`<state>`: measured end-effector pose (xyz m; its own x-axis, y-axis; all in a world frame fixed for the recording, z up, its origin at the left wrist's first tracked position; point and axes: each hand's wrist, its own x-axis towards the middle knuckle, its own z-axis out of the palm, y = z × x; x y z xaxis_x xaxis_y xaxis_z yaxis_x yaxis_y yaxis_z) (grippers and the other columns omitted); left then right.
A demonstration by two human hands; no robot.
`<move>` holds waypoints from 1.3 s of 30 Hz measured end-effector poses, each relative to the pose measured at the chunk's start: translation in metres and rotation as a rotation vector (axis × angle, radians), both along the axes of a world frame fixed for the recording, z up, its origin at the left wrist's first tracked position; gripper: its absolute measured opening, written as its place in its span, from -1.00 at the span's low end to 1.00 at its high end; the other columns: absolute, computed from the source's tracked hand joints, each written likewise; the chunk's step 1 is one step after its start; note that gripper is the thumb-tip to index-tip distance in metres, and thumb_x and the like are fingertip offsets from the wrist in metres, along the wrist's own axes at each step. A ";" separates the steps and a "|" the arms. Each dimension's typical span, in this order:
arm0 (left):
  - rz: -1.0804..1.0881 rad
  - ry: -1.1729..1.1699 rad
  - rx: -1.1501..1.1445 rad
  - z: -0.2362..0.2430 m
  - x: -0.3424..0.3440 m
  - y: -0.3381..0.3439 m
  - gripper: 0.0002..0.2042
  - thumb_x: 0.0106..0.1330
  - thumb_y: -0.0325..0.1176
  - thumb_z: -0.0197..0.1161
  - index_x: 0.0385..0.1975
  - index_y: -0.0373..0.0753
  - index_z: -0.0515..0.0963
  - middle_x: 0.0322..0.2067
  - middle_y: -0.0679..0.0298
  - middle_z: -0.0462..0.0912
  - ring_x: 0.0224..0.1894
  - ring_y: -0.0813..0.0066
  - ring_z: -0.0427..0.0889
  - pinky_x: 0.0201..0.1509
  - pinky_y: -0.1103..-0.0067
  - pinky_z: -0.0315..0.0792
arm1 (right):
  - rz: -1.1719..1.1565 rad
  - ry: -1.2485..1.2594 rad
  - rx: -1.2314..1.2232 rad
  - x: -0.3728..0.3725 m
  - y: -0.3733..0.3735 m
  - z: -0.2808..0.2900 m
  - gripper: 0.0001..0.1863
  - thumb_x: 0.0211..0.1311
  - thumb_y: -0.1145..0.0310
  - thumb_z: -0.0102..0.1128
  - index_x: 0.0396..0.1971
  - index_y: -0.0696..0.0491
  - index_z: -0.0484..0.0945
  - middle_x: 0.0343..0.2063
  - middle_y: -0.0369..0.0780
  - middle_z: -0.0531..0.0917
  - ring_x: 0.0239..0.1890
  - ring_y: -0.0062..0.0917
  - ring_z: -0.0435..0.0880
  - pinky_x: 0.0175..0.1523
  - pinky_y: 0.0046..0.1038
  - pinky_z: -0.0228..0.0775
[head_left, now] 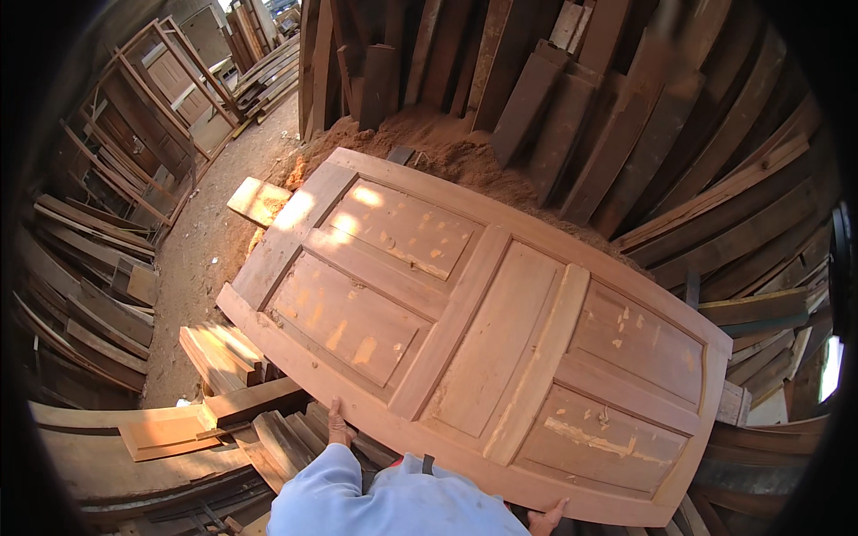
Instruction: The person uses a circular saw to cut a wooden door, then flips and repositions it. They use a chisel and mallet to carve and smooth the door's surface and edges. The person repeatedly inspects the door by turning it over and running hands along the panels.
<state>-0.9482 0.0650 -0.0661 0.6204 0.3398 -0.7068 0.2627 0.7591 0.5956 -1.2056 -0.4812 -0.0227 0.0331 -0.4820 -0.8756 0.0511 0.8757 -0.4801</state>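
A large panelled wooden door [483,357], pale reddish with lighter filler patches, lies flat across the middle of the view with its long near edge toward me. My left hand [340,422] grips that edge left of centre, thumb upward along the side. My right hand [546,515] holds the same edge further right, low in the view; some of its fingers are hidden. The door's far left part catches patches of sunlight, and a short board [252,198] sticks out beyond it on the left.
Planks [617,116] lean upright along the back and right, behind a mound of sawdust [456,147]. A dirt path [192,259] runs along the left, past wooden frames [165,98] and stacked boards [89,322]. More loose timber [223,429] lies near me at the lower left.
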 end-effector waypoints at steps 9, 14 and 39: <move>0.026 -0.120 0.007 0.012 0.017 0.000 -0.40 0.44 -0.02 0.25 0.38 -0.16 0.29 0.25 0.08 0.51 0.26 -0.02 0.50 0.34 -0.06 0.37 | 0.522 -0.162 -0.424 -0.065 -0.039 -0.045 0.07 0.00 0.30 0.41 0.47 0.28 -0.01 0.37 0.17 0.30 0.46 0.04 0.20 0.54 -0.17 -0.02; 0.015 -0.180 0.028 0.023 0.015 -0.003 -0.42 0.48 -0.06 0.21 0.39 -0.17 0.27 0.25 0.07 0.51 0.25 -0.02 0.50 0.34 -0.04 0.39 | 0.665 -0.208 -0.820 -0.101 -0.063 -0.095 0.09 -0.03 0.43 0.43 0.46 0.39 -0.04 0.25 0.14 0.39 0.34 -0.09 0.33 0.52 -0.29 0.08; 0.065 -0.116 -0.024 0.078 -0.041 0.000 -0.26 0.41 0.31 0.01 0.33 -0.20 0.36 0.27 0.06 0.51 0.30 -0.05 0.48 0.36 0.02 0.40 | -0.166 -0.516 -0.289 -0.043 -0.062 0.010 -0.34 0.31 0.03 0.18 0.29 0.11 0.39 0.17 -0.09 0.55 0.20 -0.13 0.53 0.23 0.03 0.47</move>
